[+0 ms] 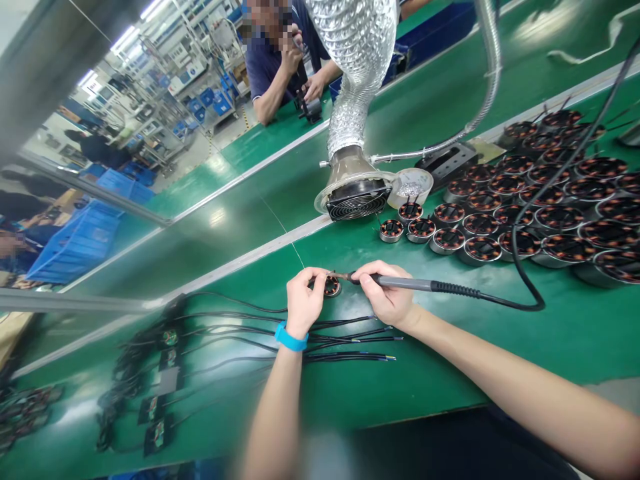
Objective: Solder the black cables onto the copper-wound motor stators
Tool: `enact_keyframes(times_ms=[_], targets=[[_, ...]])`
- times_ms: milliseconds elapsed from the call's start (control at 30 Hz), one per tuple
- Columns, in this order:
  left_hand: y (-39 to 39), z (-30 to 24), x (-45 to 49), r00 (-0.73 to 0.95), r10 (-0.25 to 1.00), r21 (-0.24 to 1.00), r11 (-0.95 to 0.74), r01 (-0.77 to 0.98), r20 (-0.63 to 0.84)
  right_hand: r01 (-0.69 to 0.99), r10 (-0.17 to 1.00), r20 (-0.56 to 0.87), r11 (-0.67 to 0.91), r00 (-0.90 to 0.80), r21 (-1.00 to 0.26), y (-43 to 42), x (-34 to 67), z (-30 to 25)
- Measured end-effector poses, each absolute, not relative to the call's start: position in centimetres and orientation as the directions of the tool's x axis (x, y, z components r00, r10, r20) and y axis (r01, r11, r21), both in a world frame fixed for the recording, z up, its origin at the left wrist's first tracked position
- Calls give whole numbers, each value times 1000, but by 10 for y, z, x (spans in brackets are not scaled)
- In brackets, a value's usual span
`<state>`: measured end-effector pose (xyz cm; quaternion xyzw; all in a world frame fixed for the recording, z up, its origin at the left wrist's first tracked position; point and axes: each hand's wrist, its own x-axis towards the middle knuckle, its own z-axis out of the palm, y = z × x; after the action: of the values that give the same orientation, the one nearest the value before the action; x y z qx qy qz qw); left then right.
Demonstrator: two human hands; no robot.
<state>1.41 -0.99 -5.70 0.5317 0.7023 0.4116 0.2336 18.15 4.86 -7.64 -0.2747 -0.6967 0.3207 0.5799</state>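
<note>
My right hand (387, 290) grips a soldering iron (405, 283) like a pen, its tip pointing left. Just under the tip sits a small round motor stator (332, 288) with copper windings, partly covered by my fingers. Pinched in my left hand (305, 300) is a thin solder wire (283, 225), which comes down from above; a blue band circles that wrist. Whether the left fingers also touch the stator or a lead is hidden. Below both hands lie several black cables (350, 340) with stripped coloured ends.
Rows of wound stators (483, 223) fill the right side. An extraction hood (355, 183) on a foil duct hangs ahead, beside a round tub (411, 187). The iron's black cord (520, 253) loops rightward. Circuit boards (159, 433) lie left. Across the bench sits a co-worker (273, 87).
</note>
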Motion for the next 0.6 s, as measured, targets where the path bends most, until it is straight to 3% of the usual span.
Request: enact_keyframes(times_ms=[333, 600], targets=[[-10, -56, 15, -349, 931, 819, 115, 563, 109, 40, 730, 662, 676, -168, -736, 49, 181, -77], [-10, -57, 15, -365, 925, 816, 128, 563, 107, 20, 791, 599, 605, -123, -796, 46, 182, -78]])
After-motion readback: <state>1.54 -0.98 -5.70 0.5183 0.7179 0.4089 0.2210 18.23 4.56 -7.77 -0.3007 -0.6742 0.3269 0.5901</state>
